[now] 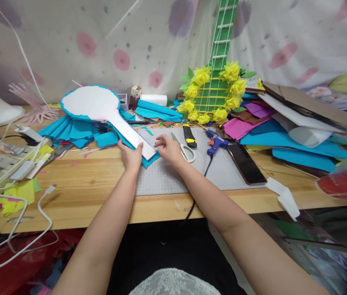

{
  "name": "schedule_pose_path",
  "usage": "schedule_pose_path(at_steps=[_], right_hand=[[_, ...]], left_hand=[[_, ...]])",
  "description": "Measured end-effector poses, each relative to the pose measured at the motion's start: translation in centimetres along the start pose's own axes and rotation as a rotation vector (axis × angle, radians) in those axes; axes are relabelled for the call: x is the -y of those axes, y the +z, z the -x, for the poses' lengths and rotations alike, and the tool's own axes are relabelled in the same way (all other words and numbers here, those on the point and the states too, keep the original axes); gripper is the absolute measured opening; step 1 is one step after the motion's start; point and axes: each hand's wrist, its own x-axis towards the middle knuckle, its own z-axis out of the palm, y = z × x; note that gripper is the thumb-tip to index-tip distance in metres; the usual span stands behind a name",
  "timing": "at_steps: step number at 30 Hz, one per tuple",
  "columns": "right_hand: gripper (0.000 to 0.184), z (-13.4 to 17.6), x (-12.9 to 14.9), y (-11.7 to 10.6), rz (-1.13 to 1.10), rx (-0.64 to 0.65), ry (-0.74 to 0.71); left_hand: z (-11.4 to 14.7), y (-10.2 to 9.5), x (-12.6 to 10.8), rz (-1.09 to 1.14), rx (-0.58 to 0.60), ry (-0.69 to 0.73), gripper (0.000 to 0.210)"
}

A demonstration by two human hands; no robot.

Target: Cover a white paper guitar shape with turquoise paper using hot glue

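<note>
While the white, paddle-shaped board (98,105) stretched away from the left hand (130,156), which gripped its neck, the right hand (170,150) curled beside its end, any pinch unclear; wrapping in the blue crepe paper (149,162) beneath seemed underway and likely called for steady pressure next.

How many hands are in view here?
2: the left hand holds the white paddle-shaped piece by its handle; the right hand is beside the handle's end, contact unclear.
</note>
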Motion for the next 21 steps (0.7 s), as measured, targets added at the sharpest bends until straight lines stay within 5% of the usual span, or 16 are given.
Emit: schedule_pose_path(at_steps=[4,7,11,15,21], right_hand=[[0.031,-0.7,-1.1,0.0,-0.058,-0.094,0.016],[0.011,-1.1,-1.6,0.1,-0.159,-0.002,0.122],[0.02,-1.4,-1.3,0.1,-0.15,0.001,0.209],[0.03,-1.2,-1.0,0.6,0.083,0.046,-0.019],[0.046,0.3,-0.7,1.4,0.402,0.234,-0.288]], left_hand=[[-0.1,0.0,0.1,0.029,0.004,0.005,0.072],[-0.4,0.2,0.6,0.053,-0.008,0.01,0.073],[-1.3,0.9,1.7,0.193,0.006,0.059,0.073],[-2.0,1.3,2.6,0.33,0.018,0.089,0.071],[-1.9,0.8,2.4,0.22,-0.046,0.066,0.07]])
